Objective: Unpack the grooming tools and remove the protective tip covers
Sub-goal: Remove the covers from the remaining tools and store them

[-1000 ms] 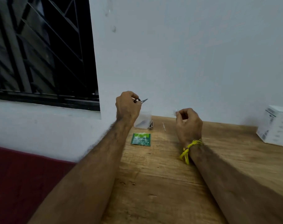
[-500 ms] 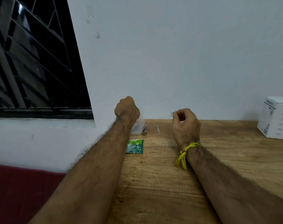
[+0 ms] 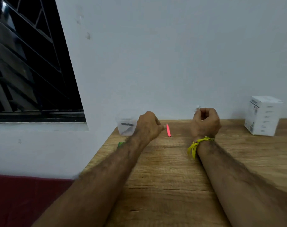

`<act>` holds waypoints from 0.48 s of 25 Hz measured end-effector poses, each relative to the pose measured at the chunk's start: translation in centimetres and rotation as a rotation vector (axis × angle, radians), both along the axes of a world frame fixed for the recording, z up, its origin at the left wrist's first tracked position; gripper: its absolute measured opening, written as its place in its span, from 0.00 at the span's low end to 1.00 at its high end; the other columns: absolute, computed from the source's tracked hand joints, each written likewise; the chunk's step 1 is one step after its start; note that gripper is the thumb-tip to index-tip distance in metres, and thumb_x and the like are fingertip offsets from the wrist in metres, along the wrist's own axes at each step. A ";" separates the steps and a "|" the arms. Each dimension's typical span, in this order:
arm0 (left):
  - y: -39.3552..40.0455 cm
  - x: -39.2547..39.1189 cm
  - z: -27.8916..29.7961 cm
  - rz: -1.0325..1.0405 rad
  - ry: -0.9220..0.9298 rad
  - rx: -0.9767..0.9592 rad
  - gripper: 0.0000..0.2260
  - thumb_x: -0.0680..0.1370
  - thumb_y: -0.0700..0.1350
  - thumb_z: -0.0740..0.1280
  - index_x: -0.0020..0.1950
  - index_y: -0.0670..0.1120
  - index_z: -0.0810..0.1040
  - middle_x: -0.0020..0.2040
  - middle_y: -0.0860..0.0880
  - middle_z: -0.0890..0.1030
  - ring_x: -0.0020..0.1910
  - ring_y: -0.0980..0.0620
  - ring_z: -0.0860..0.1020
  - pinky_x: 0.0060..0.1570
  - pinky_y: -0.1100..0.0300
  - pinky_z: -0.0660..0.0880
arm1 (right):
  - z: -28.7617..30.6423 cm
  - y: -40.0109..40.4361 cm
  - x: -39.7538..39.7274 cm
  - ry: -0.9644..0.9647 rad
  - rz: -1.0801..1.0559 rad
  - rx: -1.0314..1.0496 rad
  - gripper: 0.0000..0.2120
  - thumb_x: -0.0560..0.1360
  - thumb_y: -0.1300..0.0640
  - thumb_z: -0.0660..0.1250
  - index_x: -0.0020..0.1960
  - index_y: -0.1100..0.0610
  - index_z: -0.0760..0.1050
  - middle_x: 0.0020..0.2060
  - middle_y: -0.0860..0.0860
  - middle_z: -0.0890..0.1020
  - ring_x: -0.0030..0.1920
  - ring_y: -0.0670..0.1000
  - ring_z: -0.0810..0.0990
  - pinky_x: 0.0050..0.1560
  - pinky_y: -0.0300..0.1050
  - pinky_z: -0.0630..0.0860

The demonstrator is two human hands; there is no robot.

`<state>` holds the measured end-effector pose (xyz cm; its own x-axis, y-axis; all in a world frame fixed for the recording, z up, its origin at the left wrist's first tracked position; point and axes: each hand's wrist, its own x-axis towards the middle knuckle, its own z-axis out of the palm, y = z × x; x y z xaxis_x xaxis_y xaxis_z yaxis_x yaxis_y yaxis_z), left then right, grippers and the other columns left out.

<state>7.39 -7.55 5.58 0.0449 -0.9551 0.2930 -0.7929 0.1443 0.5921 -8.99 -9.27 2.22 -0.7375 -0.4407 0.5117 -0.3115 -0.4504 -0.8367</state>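
Observation:
My left hand [image 3: 148,126] is low over the wooden table [image 3: 164,169] with its fingers curled. The back of the hand hides whatever it holds. My right hand [image 3: 205,122] is raised a little and pinches a small clear tip cover [image 3: 197,108] between thumb and fingertips. A thin pink stick [image 3: 168,130] lies on the table between my hands, just right of the left one. Behind my left hand stands a clear plastic box [image 3: 125,127] with dark tools inside. My left forearm covers most of a green packet [image 3: 120,144].
A white carton [image 3: 264,117] stands at the back right by the wall. The table's left edge runs diagonally, with a red surface [image 3: 24,202] below it. A barred window [image 3: 24,63] is at the upper left. A yellow band [image 3: 195,145] circles my right wrist.
My left hand, which held a metal tool up a second ago, has come down beside the pink stick. The view has swung left. My right hand keeps pinching the tip cover.

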 end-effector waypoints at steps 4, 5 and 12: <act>-2.5 -3.5 -1.0 0.112 0.015 0.084 0.20 0.72 0.58 0.77 0.41 0.44 0.74 0.42 0.48 0.78 0.46 0.49 0.78 0.41 0.58 0.74 | -0.1 -0.4 -0.1 0.010 0.017 0.038 0.04 0.74 0.59 0.70 0.41 0.54 0.76 0.37 0.50 0.81 0.40 0.54 0.81 0.45 0.46 0.76; -2.8 -4.1 -1.3 0.126 -0.012 0.104 0.22 0.70 0.59 0.77 0.41 0.44 0.72 0.43 0.48 0.77 0.48 0.48 0.78 0.40 0.58 0.72 | -0.2 -0.5 0.1 0.037 0.027 0.033 0.05 0.74 0.59 0.70 0.40 0.53 0.75 0.36 0.50 0.81 0.39 0.52 0.80 0.44 0.46 0.76; -4.5 -5.1 -1.2 0.194 -0.085 0.172 0.18 0.74 0.50 0.77 0.43 0.42 0.70 0.58 0.44 0.82 0.50 0.47 0.78 0.36 0.60 0.71 | -0.6 -1.3 0.2 0.109 0.058 0.051 0.07 0.75 0.57 0.71 0.40 0.52 0.75 0.36 0.49 0.81 0.38 0.50 0.78 0.41 0.41 0.73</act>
<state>2.33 -12.09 4.41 0.2142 -0.9670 0.1378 -0.8438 -0.1121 0.5249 -8.80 -10.55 1.60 -0.6515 -0.5083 0.5632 -0.3766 -0.4278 -0.8217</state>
